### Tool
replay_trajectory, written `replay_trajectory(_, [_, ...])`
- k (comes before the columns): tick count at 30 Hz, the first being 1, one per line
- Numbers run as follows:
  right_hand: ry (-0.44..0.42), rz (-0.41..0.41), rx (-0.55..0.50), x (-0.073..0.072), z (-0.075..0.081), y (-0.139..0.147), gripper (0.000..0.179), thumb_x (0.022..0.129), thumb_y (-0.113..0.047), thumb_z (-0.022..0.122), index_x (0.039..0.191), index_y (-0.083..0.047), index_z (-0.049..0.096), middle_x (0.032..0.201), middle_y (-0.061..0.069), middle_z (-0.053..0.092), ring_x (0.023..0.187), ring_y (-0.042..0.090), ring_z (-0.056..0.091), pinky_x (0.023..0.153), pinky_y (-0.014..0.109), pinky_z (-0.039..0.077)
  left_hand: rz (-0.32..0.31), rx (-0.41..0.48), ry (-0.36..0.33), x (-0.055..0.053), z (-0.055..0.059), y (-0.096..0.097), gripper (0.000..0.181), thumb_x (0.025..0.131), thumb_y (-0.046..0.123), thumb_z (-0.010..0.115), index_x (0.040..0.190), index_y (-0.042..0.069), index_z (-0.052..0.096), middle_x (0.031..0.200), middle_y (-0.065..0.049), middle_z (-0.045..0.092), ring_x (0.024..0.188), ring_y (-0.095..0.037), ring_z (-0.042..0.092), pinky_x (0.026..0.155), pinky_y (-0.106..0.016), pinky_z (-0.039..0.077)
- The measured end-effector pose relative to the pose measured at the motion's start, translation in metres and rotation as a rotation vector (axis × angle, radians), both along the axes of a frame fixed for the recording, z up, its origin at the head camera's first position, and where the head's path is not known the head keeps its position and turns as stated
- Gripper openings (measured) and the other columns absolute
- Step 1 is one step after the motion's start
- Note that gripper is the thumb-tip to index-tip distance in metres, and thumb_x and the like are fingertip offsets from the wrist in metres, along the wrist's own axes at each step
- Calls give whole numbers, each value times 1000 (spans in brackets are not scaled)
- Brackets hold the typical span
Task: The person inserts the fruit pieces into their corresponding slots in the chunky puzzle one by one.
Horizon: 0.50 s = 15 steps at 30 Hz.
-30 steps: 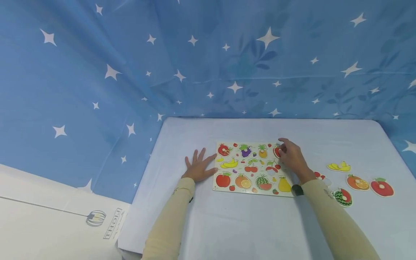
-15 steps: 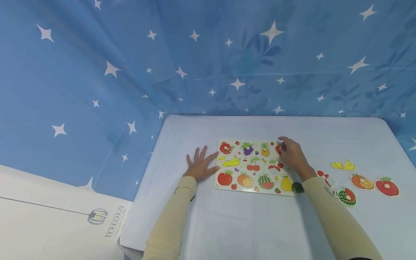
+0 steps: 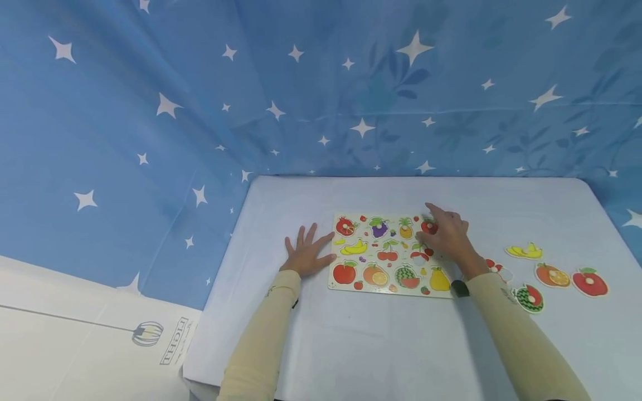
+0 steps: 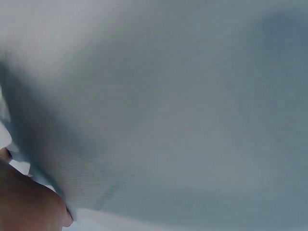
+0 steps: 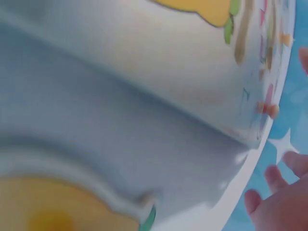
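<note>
Long-sleeved, the left arm point(image 3: 258, 340) and right arm point(image 3: 526, 340) of a person reach forward, angled toward each other. The left hand point(image 3: 303, 259) lies back-side up, its fingers point(image 3: 310, 236) fanned wide — while the right hand point(image 3: 448, 236) reaches inward, index finger point(image 3: 435, 210) and thumb point(image 3: 426, 239) parted. The right wrist view shows separated fingertips point(image 5: 252, 199).

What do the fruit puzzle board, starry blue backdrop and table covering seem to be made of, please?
Fruit puzzle board: probably wood or fibreboard, smooth and printed; it lies flat and straight-edged, but its core is unclear. Starry blue backdrop: likely soft fabric, given its folds. Table covering: apparently matte cloth, with fine weave in the left wrist view.
</note>
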State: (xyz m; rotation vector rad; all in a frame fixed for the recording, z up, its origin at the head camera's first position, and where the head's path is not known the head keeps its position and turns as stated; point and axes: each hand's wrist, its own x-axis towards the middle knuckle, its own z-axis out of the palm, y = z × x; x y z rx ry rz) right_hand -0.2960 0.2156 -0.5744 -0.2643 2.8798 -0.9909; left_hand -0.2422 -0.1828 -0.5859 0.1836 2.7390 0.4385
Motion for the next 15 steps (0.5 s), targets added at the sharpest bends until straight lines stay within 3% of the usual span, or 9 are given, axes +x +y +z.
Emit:
replay_trajectory(5, [13, 26, 67, 6, 6, 15, 108, 91, -36, 85, 171, -6, 18, 174, 30, 8, 155, 59, 12, 111, 83, 16, 1, 32, 18, 1, -1, 2, 75, 102, 65, 57, 169, 43, 32, 181, -6, -1, 163, -39, -11, 120, -75, -9])
replay_trajectory(9, [4, 13, 82, 12, 11, 34, 110, 92, -43, 83, 171, -6, 15, 174, 31, 5, 157, 56, 9, 113, 84, 15, 4, 37, 15, 2, 0, 2, 75, 102, 66, 58, 169, 43, 32, 181, -5, -1, 163, -40, -12, 120, -76, -9])
replay_trajectory(15, [-4, -40, 64, 27, 20, 71, 109, 94, -39, 83, 171, -4, 14, 173, 33, 5, 156, 59, 11, 109, 87, 16, -4, 71, 18, 1, 0, 0, 75, 102, 64, 59, 169, 42, 33, 181, -7, -1, 163, -40, -14, 119, -76, -12])
